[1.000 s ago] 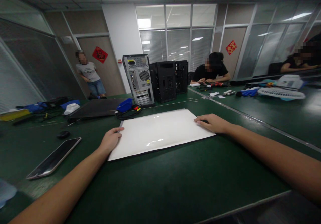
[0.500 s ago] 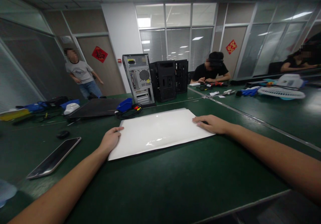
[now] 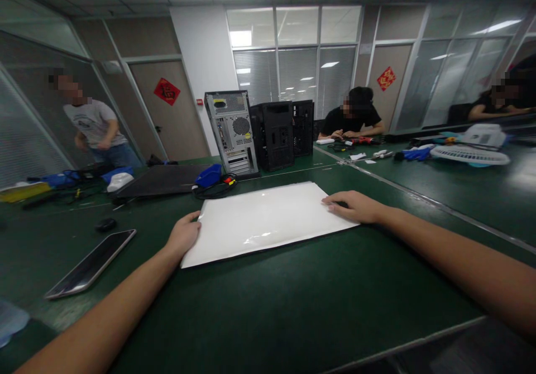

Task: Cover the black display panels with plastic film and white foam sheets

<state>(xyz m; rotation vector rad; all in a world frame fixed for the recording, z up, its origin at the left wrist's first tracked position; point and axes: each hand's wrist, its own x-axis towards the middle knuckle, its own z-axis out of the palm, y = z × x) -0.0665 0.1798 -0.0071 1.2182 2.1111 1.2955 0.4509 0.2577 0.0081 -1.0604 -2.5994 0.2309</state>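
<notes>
A flat, glossy white sheet (image 3: 263,215) lies on the green table in front of me, with a thin dark layer showing along its near edge. My left hand (image 3: 185,233) grips its left edge, the fingertips partly hidden at the rim. On the opposite side my right hand (image 3: 352,206) holds the right edge, fingers reaching onto the white surface. To the left of my left arm rests a phone-like flat device (image 3: 92,263) with a dark screen, and beyond it a small black mouse-like object (image 3: 105,225).
Open computer cases (image 3: 234,134) stand at the back. A blue tray (image 3: 208,176) with cables and a dark flat panel (image 3: 161,181) lie left of them. A white fan-like part (image 3: 471,153) sits at right. One person (image 3: 94,123) stands at left; another person (image 3: 352,114) sits opposite.
The fingertips of my left hand have slid off the sheet's top to its left edge. My right hand and the sheet look unmoved. The standing person has shifted left.
</notes>
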